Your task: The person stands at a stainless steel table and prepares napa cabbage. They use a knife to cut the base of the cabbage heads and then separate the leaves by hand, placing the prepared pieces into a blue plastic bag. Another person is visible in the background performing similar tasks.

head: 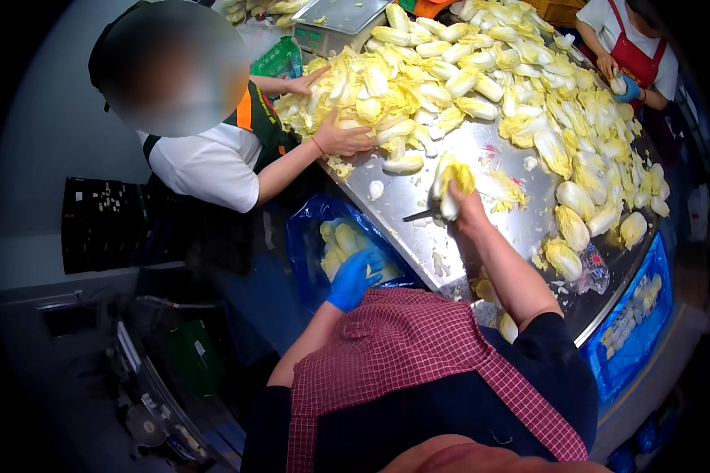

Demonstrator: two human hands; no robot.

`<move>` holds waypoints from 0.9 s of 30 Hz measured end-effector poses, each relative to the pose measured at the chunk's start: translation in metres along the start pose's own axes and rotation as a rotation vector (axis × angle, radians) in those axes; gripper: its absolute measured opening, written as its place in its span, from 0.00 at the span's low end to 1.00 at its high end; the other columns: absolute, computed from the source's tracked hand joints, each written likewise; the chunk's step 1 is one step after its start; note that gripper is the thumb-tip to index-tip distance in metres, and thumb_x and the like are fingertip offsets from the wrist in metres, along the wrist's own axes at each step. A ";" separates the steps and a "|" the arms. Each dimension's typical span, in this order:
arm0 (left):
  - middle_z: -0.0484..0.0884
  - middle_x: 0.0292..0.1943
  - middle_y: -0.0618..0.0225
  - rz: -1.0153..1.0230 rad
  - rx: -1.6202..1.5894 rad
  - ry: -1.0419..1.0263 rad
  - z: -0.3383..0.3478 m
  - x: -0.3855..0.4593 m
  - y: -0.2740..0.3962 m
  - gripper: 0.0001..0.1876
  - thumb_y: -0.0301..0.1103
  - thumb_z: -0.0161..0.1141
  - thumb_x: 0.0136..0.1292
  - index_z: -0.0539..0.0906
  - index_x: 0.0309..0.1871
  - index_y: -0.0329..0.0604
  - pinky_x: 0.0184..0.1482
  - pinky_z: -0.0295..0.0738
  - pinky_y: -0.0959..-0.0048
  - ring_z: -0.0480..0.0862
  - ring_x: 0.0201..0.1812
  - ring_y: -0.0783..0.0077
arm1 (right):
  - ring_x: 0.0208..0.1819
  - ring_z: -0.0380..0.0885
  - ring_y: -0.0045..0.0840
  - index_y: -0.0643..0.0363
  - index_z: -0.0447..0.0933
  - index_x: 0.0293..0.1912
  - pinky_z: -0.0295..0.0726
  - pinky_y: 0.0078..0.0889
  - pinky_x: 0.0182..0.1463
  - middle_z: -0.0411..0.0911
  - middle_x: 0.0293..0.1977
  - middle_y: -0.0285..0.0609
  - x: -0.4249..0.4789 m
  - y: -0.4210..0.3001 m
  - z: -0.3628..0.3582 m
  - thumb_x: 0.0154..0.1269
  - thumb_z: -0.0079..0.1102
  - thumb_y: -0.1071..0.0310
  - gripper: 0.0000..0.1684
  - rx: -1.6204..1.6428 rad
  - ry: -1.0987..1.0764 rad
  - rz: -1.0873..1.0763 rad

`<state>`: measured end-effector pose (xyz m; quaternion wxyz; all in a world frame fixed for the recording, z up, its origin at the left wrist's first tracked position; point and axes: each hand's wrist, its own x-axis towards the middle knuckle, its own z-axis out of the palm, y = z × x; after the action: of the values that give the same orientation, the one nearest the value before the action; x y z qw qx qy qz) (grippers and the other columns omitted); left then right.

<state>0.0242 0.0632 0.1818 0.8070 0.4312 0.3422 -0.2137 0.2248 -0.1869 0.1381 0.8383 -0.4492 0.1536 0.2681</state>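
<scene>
My left hand (355, 279), in a blue glove, is held over a blue plastic-lined container (299, 236) with pale yellow cabbage heads (340, 242) inside; its fingers are apart and I see nothing in it. Over the metal table (408, 236), my bare right hand (466, 207) grips a yellow Chinese cabbage leaf piece (458, 177). A dark knife blade (420, 215) points left from beneath that hand; its handle is hidden. Trimmed leaves (503, 189) lie just right of the hand.
A heap of Chinese cabbages (467, 77) covers the table's far and right parts. At left, a co-worker's hands (343, 139) touch loose leaves. Another co-worker (633, 65) stands at the far right. A scale (337, 26) is at the back; a blue-lined container (633, 331) sits right.
</scene>
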 end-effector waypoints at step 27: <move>0.75 0.53 0.61 -0.105 0.156 -0.157 0.034 0.002 0.012 0.22 0.42 0.49 0.72 0.71 0.64 0.42 0.59 0.72 0.63 0.76 0.52 0.66 | 0.36 0.81 0.24 0.64 0.73 0.54 0.83 0.25 0.39 0.81 0.39 0.42 -0.165 -0.062 -0.156 0.65 0.63 0.62 0.22 -0.191 0.445 -0.282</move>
<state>0.0456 0.0405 0.2004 0.7831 0.4558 0.2824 -0.3149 0.1250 -0.3967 0.1766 0.7668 -0.5909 0.2441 0.0570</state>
